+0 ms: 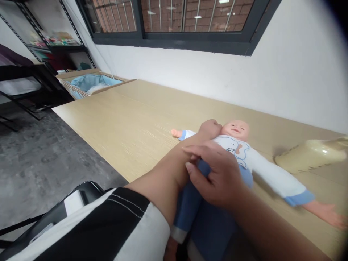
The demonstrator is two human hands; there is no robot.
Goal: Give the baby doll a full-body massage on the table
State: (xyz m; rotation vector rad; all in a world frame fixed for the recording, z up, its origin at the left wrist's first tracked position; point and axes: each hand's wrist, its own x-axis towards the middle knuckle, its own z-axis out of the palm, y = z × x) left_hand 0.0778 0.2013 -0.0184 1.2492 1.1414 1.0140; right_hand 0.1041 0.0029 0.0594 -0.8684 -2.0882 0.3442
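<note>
Roughly at four o'clock from the view's centre, a smooth plastic baby doll (pixel 239 150) in a white cartoon-print top and blue trousers lies face up on a pale wood-grain table (pixel 130 123). The bare left hand (pixel 210 129) is on the nine o'clock side of its head, fingers hidden; I cannot tell whether it grips anything. Above the doll's middle, the bare right hand (pixel 217 174) is half curled, a narrow gap between thumb and forefinger. A glossy cream-yellow bottle (pixel 310 156) is at three o'clock; a blue-lined wooden basket (pixel 114 86), ten.
</note>
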